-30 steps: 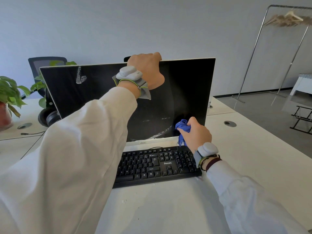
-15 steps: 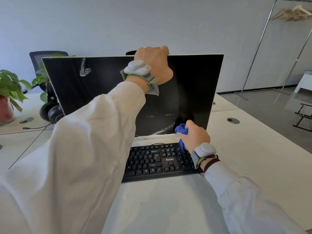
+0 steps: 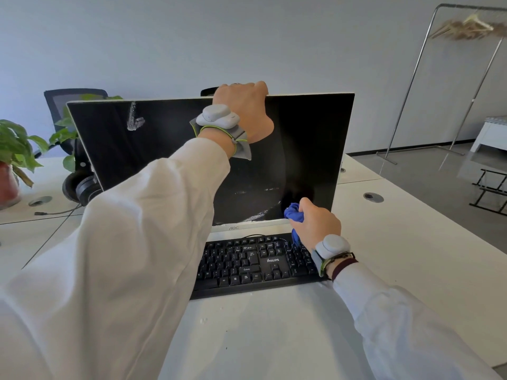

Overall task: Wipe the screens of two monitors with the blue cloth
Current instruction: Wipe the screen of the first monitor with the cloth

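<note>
White desk (image 3: 411,256) runs across a bare grey-walled office, with an AOC monitor (image 3: 164,149) standing behind a black Philips keyboard (image 3: 247,267). The person's left hand (image 3: 244,111) is hooked over the monitor's top edge, fingers curled behind it, bracing the panel. The right hand (image 3: 315,223) is closed round the blue cloth (image 3: 293,212), which is wadded into a small ball. The wad sticks out at the thumb side of the fist and presses on the screen's lower right area, just above the white bottom bezel. A loose tail of cloth hangs below the hand toward the keyboard's back row.

From where I stand, the trouble looks like coverage. A wad that tight touches little glass, so it may only drag the pale streaks (image 3: 258,212) near the bottom centre around. The white smear (image 3: 134,120) at the upper left sits well apart from the cloth. The bracing arm crosses the middle of the screen and could get in the way. A hard push might tilt the panel if the top grip loosens. No second monitor shows.
</note>
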